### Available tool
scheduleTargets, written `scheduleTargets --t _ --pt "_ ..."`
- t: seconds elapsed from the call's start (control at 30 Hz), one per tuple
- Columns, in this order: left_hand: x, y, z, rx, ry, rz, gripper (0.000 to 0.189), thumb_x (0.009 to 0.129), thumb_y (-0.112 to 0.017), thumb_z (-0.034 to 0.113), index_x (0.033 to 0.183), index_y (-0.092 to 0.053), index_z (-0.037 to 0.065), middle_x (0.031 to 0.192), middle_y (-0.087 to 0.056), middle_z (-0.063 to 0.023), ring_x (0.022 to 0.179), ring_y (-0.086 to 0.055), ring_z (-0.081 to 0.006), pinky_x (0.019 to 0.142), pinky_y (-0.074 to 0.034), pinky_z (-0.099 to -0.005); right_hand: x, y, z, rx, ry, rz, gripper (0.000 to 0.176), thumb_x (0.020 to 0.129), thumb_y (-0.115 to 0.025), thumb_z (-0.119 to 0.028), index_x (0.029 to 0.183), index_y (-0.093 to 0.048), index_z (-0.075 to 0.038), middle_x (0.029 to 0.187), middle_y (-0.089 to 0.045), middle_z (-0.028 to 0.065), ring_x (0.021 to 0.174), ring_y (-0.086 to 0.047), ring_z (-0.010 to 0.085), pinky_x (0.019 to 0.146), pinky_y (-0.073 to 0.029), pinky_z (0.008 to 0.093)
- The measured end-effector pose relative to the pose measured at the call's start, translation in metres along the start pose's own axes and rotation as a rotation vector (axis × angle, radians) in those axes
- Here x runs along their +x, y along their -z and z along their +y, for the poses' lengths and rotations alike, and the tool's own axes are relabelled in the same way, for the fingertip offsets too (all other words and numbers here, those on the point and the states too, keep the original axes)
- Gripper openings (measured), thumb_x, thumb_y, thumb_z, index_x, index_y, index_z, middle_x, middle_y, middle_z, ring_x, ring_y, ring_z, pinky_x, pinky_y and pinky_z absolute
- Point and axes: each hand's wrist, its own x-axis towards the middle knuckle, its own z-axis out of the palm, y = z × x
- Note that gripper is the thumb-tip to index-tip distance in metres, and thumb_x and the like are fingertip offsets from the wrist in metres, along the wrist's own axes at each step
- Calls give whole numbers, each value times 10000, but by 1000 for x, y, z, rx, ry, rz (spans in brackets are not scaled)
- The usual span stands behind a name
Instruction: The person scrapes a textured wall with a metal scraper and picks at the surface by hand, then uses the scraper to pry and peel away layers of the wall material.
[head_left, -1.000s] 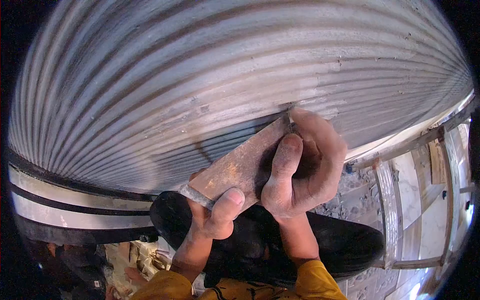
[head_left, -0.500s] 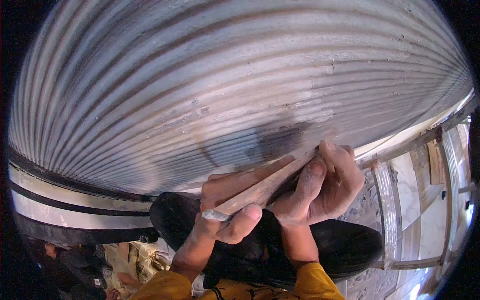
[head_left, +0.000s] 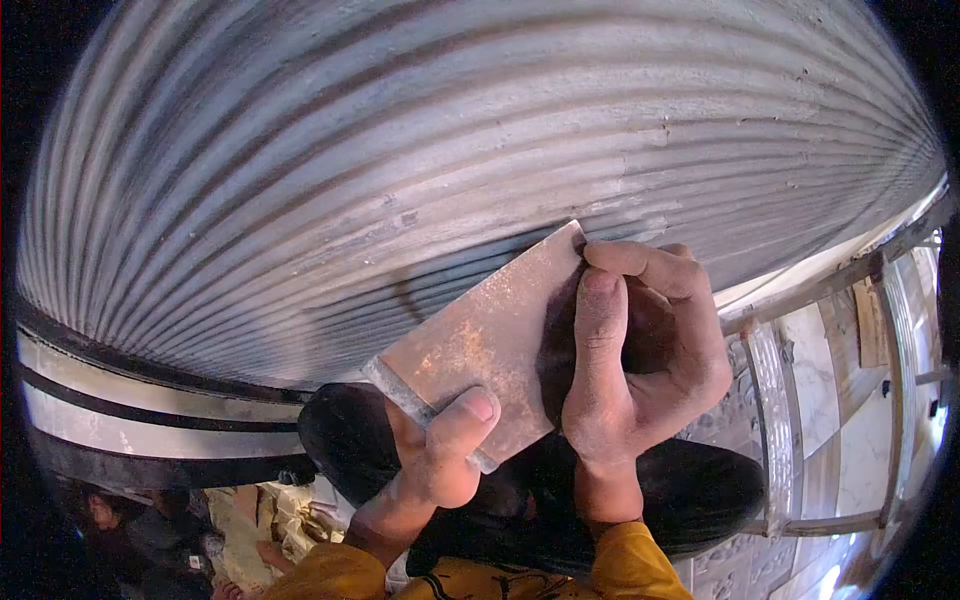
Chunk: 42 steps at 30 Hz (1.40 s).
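Between my hands is a flat, dusty rectangular sanding block (head_left: 480,330), its worn brown face turned up and a greyish-white strip along its left end. My left hand (head_left: 450,455) grips that lower-left end, thumb pressed on the face and fingers hidden behind. At the opposite side my right hand (head_left: 640,360) is closed with thumb and forefinger pinched at the block's dark right edge. Just beyond the block rises a large curved, ribbed grey surface (head_left: 420,130), whitish with dust and showing darker patches low down.
My knees in dark trousers (head_left: 690,500) are under my hands. A metal frame with crossbars (head_left: 770,400) stands at right over a patterned floor. White and black bands (head_left: 150,415) run below the ribbed surface at left. Another person (head_left: 150,530) is at lower left near crumpled yellowish material (head_left: 290,515).
The sanding block has turned from nearly edge-on to showing its broad brown face. My left hand has rotated with it, and my right fingers have risen slightly along its edge.
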Motion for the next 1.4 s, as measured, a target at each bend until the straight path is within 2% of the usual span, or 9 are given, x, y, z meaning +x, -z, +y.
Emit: scheduleTargets --t 0.03,0.1,0.4,1.03,1.1,1.2,1.27,1.3,1.4 --pt "-2 -1 0 -4 5 4 608 766 -612 113 1335 -451 -30 1246 -549 -172 1121 -543 -251 958 -448 -385 1 1 -1 -1 -1 -1 100 794 -654 70 868 -685 11 728 -635 96 588 -545 140 546 -415 243" --pt "-3 -4 2 -13 14 12 606 768 -612 114 1334 -450 -30 1242 -549 -171 1116 -544 -251 957 -449 -384 4 4 -3 -26 31 -110 71 900 -592 60 952 -634 85 825 -576 45 680 -525 55 617 -384 167" --pt "-27 -10 11 -53 56 44 600 777 -614 122 1331 -442 -33 1226 -549 -169 1094 -549 -248 949 -451 -383 23 12 -29 -11 -194 -198 51 870 -643 58 912 -658 81 805 -626 38 639 -559 46 565 -395 154" --pt "-23 -37 32 -141 75 105 590 795 -617 138 1325 -427 -38 1192 -549 -164 1047 -559 -243 934 -457 -379 29 13 -36 -54 -158 -246 50 862 -606 81 888 -649 78 765 -595 15 586 -523 22 507 -349 154" --pt "-20 -42 34 -147 78 113 589 797 -617 139 1324 -426 -39 1189 -549 -164 1042 -560 -243 933 -458 -378 30 13 -37 -21 -242 -254 42 863 -610 78 881 -648 74 768 -594 14 578 -513 19 497 -336 156" --pt "-23 -32 26 -147 80 119 588 798 -617 141 1323 -424 -39 1185 -549 -163 1037 -561 -242 931 -459 -378 30 14 -38 -30 -249 -269 31 862 -620 66 876 -647 71 777 -593 15 586 -518 22 498 -334 160" --pt "-31 1 -6 522 -380 -136 605 815 -600 163 1342 -404 -61 1228 -536 -191 1061 -575 -260 941 -463 -397 30 14 -37 -26 -233 -257 29 860 -624 61 875 -648 69 778 -594 16 593 -521 23 502 -336 160" --pt "-30 0 -3 524 -381 -135 605 815 -600 163 1342 -404 -61 1228 -536 -191 1061 -575 -260 941 -463 -397 30 14 -36 -26 -219 -245 28 859 -628 57 874 -648 68 780 -594 17 600 -523 23 506 -339 161" --pt "-26 -15 21 286 -127 -84 618 822 -593 177 1354 -394 -66 1257 -522 -203 1089 -571 -273 959 -458 -407 30 13 -36 8 -235 -216 29 856 -635 49 875 -650 66 781 -596 19 612 -528 24 518 -346 159"
